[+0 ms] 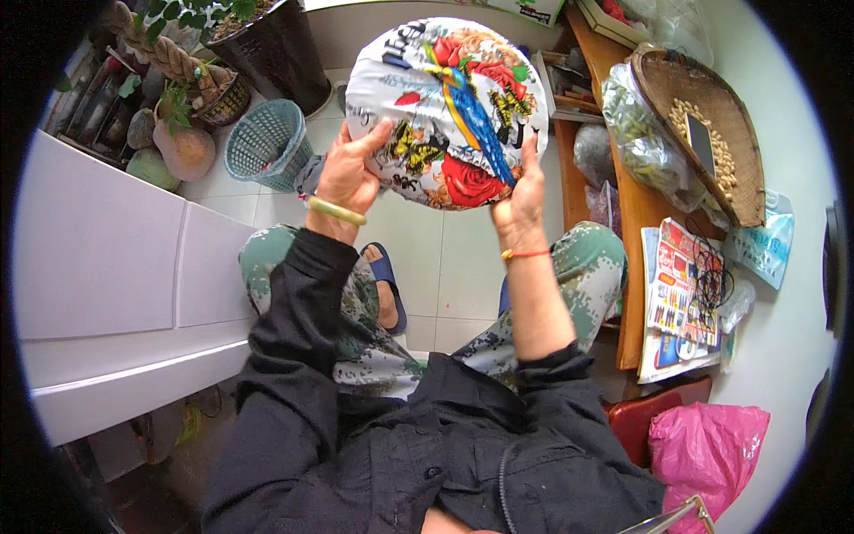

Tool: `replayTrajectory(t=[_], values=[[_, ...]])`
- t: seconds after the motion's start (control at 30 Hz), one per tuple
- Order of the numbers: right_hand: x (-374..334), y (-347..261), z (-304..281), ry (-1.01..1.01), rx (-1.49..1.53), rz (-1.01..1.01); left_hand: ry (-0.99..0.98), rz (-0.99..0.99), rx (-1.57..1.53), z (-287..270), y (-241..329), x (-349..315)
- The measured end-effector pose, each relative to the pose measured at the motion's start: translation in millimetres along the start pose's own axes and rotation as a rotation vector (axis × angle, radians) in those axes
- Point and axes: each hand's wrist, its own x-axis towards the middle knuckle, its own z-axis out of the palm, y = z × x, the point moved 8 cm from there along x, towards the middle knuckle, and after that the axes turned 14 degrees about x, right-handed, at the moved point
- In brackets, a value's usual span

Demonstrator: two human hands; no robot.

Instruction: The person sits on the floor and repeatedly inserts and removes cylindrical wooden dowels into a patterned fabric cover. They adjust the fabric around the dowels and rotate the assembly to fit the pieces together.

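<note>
Between both hands I hold up a round cushion (427, 116), wrapped in white printed fabric with a blue parrot, red roses and yellow butterflies. My left hand (350, 182) grips its lower left edge, the thumb lying on the printed face. At the lower right edge, my right hand (521, 200) clasps it too, its thumb pointing up along the rim. The fingers of both hands are mostly hidden behind the cushion. It is raised over the tiled floor, beyond my knees, with its printed face toward me.
A woven plastic basket (267, 147) stands on the floor at left, near potted plants and gourds (182, 149). At right, a wooden shelf (633, 267) bears a wicker tray (747, 142) with pale nuts or beans and a phone, flyers (680, 285) and plastic bags. A pink bag (707, 454) sits lower right.
</note>
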Motion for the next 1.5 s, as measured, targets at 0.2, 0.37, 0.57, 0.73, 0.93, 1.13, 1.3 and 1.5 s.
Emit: replayTrajectory(t=[0.2,0.37,0.57,0.73,0.93,1.13,1.3,1.5], values=[[-73,9,-90,0.296,-0.121,-0.181,0.379,-0.160,-0.252,-27,-147,-81],[-112,-32,-99,0.431,-0.293,-0.286,0.287,-0.263,-0.114,-19,-167,-139],[-147,-61,-36,0.339,-0.402,-0.160,0.415,-0.094,0.225,-39,-72,-135],[-173,-53,-18,0.226,-0.497,0.008,0.490,-0.067,0.567,-42,-63,-141],[-188,-55,-22,0.204,-0.565,0.061,0.485,-0.153,0.969,-53,-40,-135],[-187,-60,13,0.092,-0.737,0.393,-0.084,0.506,1.567,73,34,-107],[-194,-58,27,-0.002,-0.816,0.544,-0.439,-0.110,1.308,106,-6,-114],[-213,-48,12,-0.028,-0.957,0.589,-0.323,-0.045,1.244,91,-9,-144]])
